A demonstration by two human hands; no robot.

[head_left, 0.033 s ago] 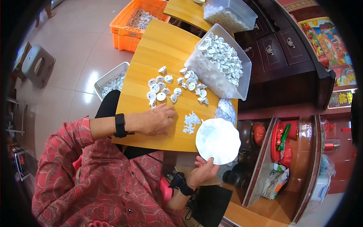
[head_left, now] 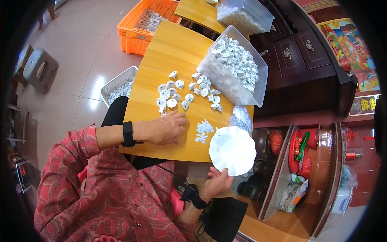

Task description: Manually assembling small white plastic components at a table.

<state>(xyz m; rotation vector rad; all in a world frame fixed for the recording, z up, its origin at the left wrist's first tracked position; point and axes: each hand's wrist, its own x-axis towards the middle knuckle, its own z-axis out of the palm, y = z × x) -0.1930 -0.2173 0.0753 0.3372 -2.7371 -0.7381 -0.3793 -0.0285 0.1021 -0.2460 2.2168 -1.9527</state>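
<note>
Palm down, my left hand [head_left: 161, 128] rests on the near part of the wooden table [head_left: 149, 52], its fingers slightly bent and apart with nothing visible in them. Just beyond its fingers lie several round white plastic parts [head_left: 172, 103]. To its right is a small heap of tiny whitish pieces [head_left: 204, 131]. My right hand [head_left: 217, 182] grips the near rim of a white scalloped plate [head_left: 232, 150], thumb on top and fingers partly hidden below. The plate overlaps the table's right corner, beside a clear plastic bag [head_left: 240, 117].
A clear bin [head_left: 260, 86] full of white parts stands at the table's far right; another clear bin [head_left: 244, 20] is behind it. An orange crate [head_left: 131, 36] and a white basket [head_left: 107, 88] sit left of the table. A dark cabinet [head_left: 306, 76] borders the right.
</note>
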